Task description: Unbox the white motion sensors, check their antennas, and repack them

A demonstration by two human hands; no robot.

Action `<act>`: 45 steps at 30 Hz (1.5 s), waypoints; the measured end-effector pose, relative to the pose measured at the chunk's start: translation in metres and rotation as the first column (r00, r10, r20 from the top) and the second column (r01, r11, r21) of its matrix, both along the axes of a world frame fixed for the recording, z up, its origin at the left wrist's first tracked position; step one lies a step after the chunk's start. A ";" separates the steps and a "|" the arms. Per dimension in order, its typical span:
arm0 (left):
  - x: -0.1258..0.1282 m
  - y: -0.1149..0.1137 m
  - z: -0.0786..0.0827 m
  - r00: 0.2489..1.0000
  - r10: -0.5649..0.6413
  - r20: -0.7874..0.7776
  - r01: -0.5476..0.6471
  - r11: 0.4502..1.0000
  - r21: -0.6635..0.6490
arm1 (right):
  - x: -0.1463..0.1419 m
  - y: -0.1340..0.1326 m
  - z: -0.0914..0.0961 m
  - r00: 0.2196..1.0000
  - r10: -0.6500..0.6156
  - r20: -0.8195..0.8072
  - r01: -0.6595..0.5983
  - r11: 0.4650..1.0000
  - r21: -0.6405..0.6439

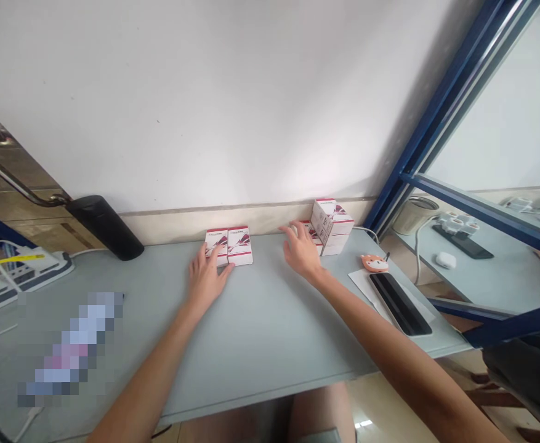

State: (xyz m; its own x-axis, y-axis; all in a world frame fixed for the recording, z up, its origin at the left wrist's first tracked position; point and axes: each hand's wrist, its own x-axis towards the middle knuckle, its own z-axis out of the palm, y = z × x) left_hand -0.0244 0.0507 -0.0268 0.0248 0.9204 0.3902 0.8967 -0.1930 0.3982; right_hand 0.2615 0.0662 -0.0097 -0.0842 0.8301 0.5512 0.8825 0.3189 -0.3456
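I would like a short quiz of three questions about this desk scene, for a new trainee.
1. True or false: the left hand touches the two flat boxes.
2. Which hand is nearer the stacked boxes? A) left hand B) right hand
3. Fill in: the black phone lies on the ____ side of the table.
Key: 1 true; 2 B; 3 right.
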 end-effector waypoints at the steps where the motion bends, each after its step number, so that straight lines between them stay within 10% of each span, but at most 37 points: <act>1: -0.001 0.000 0.002 1.000 -0.005 0.023 0.006 1.000 -0.027 | 0.007 0.000 -0.005 0.999 -0.044 0.025 0.045 0.999 -0.026; 10: -0.015 0.006 0.009 0.992 0.027 0.127 -0.013 0.994 -0.112 | 0.028 -0.021 -0.024 0.989 0.142 -0.039 -0.143 0.990 -0.017; 15: -0.015 0.008 0.008 0.989 0.039 0.140 -0.025 0.994 -0.102 | 0.033 -0.013 -0.028 1.000 0.018 0.001 -0.018 1.000 0.022; 21: 0.001 0.001 0.010 0.998 0.016 0.057 -0.025 0.987 0.158 | 0.038 -0.011 -0.025 0.972 -0.044 -0.230 0.018 0.993 -0.113; 27: 0.035 -0.019 0.012 0.891 -0.345 0.294 0.281 0.930 0.238 | 0.023 -0.018 -0.013 0.397 -0.122 -0.910 -0.284 0.926 -0.248; 33: 0.062 -0.040 -0.005 0.700 -0.481 0.528 0.467 0.868 0.171 | -0.011 -0.040 -0.013 0.253 -0.071 -0.965 -0.662 0.715 -0.226; 36: 0.067 -0.046 -0.012 0.672 -0.436 0.599 0.383 0.897 0.222 | -0.014 -0.052 -0.006 0.349 0.136 -0.927 -0.729 0.662 -0.177; 40: 0.065 -0.047 -0.011 0.759 -0.452 0.468 0.286 0.878 0.384 | -0.005 -0.062 0.007 0.665 0.514 -0.542 -0.622 0.782 -0.021; 45: 0.057 -0.039 0.000 0.824 -0.553 0.122 0.411 0.732 0.544 | -0.004 -0.068 0.011 0.816 0.503 -0.284 -0.516 0.856 0.031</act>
State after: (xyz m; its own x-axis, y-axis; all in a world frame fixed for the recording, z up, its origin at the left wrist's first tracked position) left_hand 0.0330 0.0118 -0.0272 0.2466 0.5044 0.8275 0.5042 -0.7960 0.3349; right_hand 0.2580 -0.0017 0.0010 -0.3547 0.7347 0.5782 0.4661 0.6751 -0.5719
